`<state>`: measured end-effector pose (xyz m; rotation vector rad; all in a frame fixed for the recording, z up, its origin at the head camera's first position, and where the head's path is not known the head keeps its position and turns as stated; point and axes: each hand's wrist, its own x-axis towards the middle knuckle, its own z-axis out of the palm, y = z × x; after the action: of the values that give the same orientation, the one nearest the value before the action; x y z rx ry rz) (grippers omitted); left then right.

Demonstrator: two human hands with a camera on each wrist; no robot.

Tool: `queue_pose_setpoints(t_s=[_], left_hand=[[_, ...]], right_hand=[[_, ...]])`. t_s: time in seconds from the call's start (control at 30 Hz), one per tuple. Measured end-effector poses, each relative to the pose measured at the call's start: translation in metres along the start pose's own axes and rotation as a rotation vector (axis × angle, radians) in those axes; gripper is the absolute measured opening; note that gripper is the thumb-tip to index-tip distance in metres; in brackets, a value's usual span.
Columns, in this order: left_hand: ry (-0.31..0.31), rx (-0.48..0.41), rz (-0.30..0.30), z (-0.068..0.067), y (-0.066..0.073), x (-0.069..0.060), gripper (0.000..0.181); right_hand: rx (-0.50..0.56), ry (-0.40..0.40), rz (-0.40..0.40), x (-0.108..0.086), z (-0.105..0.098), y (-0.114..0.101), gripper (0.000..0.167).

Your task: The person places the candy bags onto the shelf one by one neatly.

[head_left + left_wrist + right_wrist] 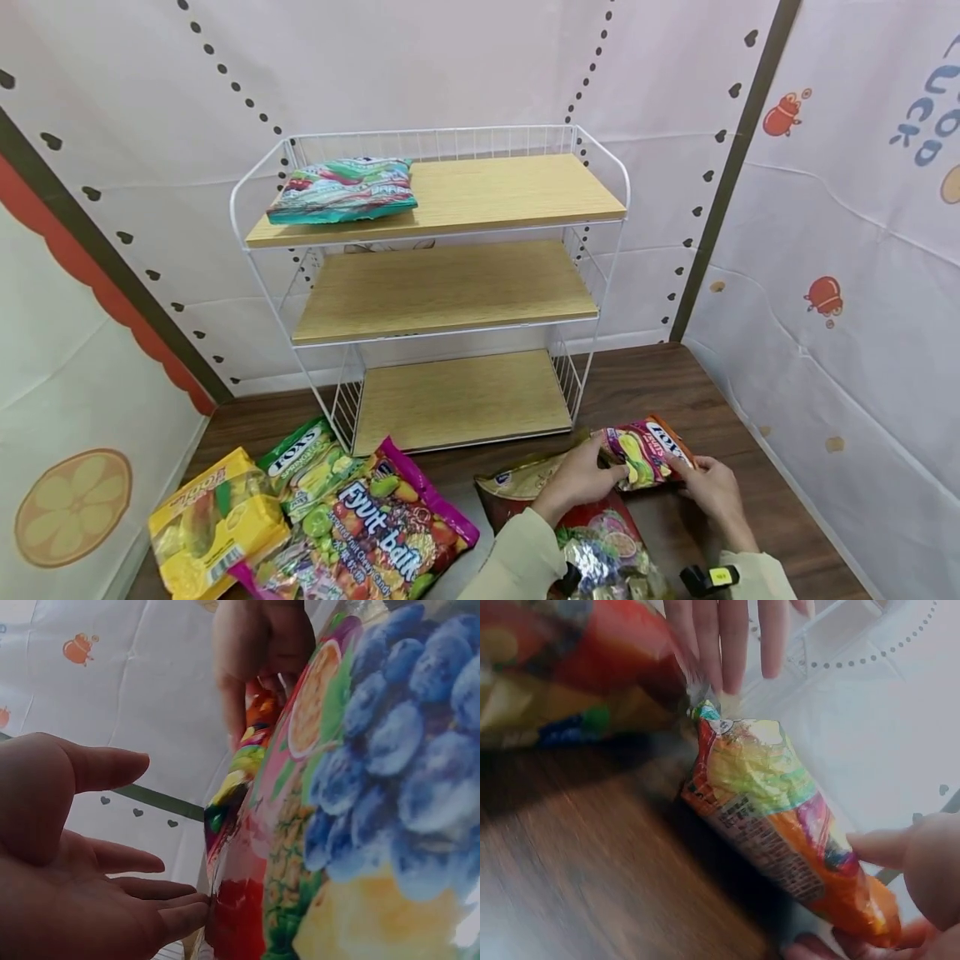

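Note:
Pinched at its right end by my right hand is a small Fox's fruit candy bag, purple and orange. In the right wrist view, the thumb and fingers close about the bag's orange end. My left hand is at the bag's left end. Its fingers look straight in the left wrist view, where the hand grips nothing; whether it touches the small bag is hard to tell. Partly beneath my left arm lies a large red and gold candy bag printed with fruit.
A white wire rack with three wooden shelves stands at the back. On its top shelf lies a teal candy bag. A yellow bag, a green Fox's bag and a purple-edged Fruit bag crowd the left of the table.

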<state>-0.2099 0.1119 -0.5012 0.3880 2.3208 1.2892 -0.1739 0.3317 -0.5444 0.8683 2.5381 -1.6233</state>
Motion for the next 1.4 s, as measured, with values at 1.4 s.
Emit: queue_pose_setpoints(t_s=[1.4], left_hand=[[0.226,-0.186,0.188,-0.002,-0.009,0.006,0.051]], right_hand=[[0.140,0.003,-0.246,-0.035,0.001,-0.065,0.045]])
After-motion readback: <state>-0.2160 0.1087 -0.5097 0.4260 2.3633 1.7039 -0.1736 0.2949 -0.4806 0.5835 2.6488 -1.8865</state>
